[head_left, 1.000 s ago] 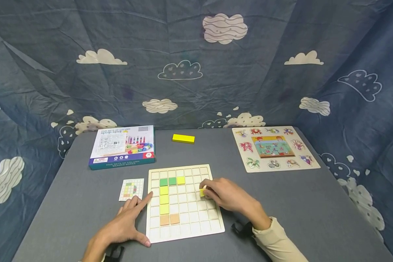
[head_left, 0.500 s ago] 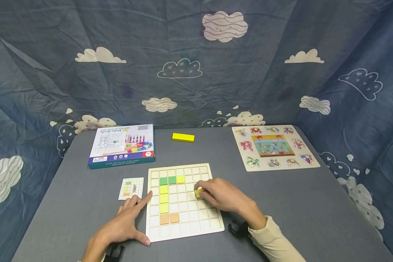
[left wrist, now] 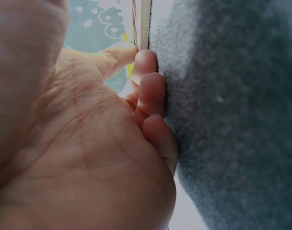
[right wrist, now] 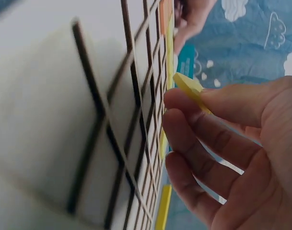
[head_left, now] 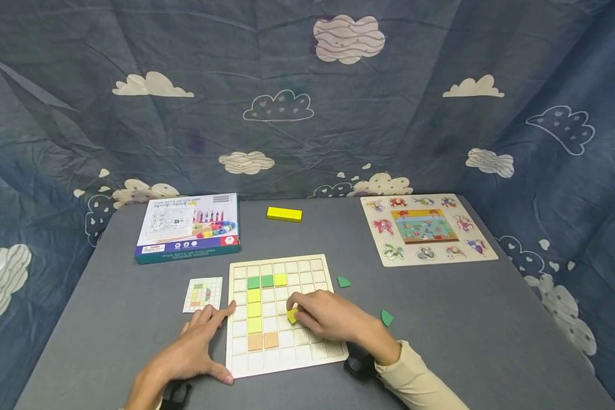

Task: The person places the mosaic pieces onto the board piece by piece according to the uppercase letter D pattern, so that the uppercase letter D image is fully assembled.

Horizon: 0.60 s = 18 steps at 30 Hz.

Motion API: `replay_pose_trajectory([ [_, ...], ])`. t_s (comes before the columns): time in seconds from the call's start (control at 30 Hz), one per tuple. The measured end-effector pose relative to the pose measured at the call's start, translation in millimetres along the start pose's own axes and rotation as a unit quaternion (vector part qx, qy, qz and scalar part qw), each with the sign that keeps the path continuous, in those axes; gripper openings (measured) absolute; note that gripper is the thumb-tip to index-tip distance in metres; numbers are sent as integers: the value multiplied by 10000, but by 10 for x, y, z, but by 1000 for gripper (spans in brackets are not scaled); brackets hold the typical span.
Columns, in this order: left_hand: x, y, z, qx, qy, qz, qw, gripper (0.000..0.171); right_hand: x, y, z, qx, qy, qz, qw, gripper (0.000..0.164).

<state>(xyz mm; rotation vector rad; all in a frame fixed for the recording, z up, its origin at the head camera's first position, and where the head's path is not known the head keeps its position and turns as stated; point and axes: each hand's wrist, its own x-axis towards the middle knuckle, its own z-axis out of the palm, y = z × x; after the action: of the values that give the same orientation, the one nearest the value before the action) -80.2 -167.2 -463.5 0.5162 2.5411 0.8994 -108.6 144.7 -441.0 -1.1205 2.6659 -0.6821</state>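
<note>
A pale gridded board [head_left: 286, 359] lies on the table in the head view. Set in its cells are two green tiles [head_left: 253, 282], several yellow tiles [head_left: 254, 310] and two orange tiles [head_left: 255, 341]. My right hand [head_left: 330, 316] is over the board's right half and pinches a yellow tile [right wrist: 188, 88] between thumb and index finger; the right wrist view shows it tilted, close above the grid. My left hand [head_left: 187, 350] rests at the board's left edge, index fingertip and thumb touching it, fingers extended. Its palm [left wrist: 88, 143] fills much of the left wrist view.
A small pattern card [head_left: 210, 285] lies left of the board. Two green rounded-corner pieces [head_left: 344, 282] are on the table to its right. Farther back stand a boxed bead toy [head_left: 171, 222], a long yellow block [head_left: 284, 214] and a sea-animal puzzle [head_left: 410, 250].
My right hand has carried the yellow tile leftward and nearer across the board. The two green pieces at the right, formerly covered by that hand, now show. The left hand holds its place.
</note>
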Motion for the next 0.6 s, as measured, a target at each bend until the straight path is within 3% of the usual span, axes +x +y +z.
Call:
replay_pose_trajectory([
  [0.2, 5, 15, 2, 2, -28, -90, 10000, 136, 16, -69, 68, 504, -289, -122, 9982, 11],
  [0.6, 3, -13, 0, 51, -2, -11, 10000, 136, 19, -86, 151, -172, -61, -185, 9997, 15],
])
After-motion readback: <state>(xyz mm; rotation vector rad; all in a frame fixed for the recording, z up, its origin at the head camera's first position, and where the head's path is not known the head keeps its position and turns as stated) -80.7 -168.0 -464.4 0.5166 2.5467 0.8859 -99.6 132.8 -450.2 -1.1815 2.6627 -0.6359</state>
